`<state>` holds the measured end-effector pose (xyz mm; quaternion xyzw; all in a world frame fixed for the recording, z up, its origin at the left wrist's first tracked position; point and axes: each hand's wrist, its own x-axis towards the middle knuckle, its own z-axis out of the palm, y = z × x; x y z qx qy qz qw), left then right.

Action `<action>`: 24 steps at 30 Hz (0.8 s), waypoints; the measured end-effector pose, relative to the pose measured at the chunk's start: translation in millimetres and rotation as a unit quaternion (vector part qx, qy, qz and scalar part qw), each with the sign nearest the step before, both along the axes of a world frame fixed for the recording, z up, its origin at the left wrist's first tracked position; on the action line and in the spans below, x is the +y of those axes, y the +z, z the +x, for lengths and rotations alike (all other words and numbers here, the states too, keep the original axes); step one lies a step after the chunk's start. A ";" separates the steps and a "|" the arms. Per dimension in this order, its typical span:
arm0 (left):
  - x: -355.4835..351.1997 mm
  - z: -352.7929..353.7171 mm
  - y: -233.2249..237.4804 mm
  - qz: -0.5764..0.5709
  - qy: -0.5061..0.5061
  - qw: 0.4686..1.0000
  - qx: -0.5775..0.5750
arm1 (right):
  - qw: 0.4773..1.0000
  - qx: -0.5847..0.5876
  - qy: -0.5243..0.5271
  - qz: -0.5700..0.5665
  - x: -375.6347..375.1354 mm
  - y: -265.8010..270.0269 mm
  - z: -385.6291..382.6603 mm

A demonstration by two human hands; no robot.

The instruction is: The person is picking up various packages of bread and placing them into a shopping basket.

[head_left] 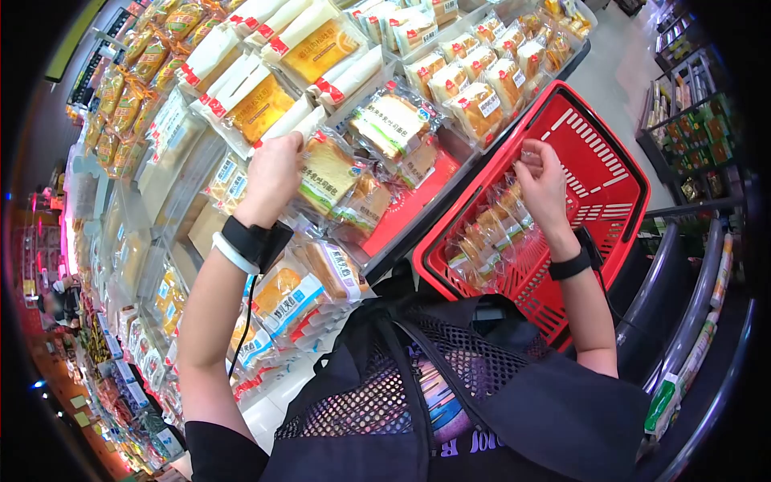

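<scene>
My left hand (273, 173) is closed at the upper left edge of a clear-wrapped pack of sliced bread (328, 175) with a green and yellow label, above the display. My right hand (543, 183) reaches into a red shopping basket (575, 84), fingers pinched at the end of a clear pack of bread pieces (491, 229). That pack lies along the basket's near left side. Beyond the left hand's pack, another wrapped sliced loaf (391, 122) sits in a display bin with a red base (409, 205).
Toast packs in paper-look bags (261, 108) and wrapped sandwiches (475, 104) fill the far display. More bagged bread (287, 297) lies nearest my body on the left. Metal rails (683, 305) run at the right, with shelves (695, 136) beyond.
</scene>
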<state>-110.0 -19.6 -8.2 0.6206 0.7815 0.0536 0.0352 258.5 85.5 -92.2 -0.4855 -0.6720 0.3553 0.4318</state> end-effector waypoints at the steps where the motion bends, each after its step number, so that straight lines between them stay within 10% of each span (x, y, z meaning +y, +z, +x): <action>1: 0.4 0.3 3.6 -0.002 -0.002 1.000 -0.003 | 0.999 -0.049 0.007 -0.015 -4.5 -12.5 13.3; 11: -11.4 30.2 38.7 -0.051 -0.025 0.997 0.060 | 0.880 -0.436 0.141 -0.124 -62.0 -82.2 45.8; 24: -102.4 91.6 67.8 -0.024 0.020 0.983 -0.179 | 0.908 -0.410 -0.087 0.019 21.4 -107.5 83.8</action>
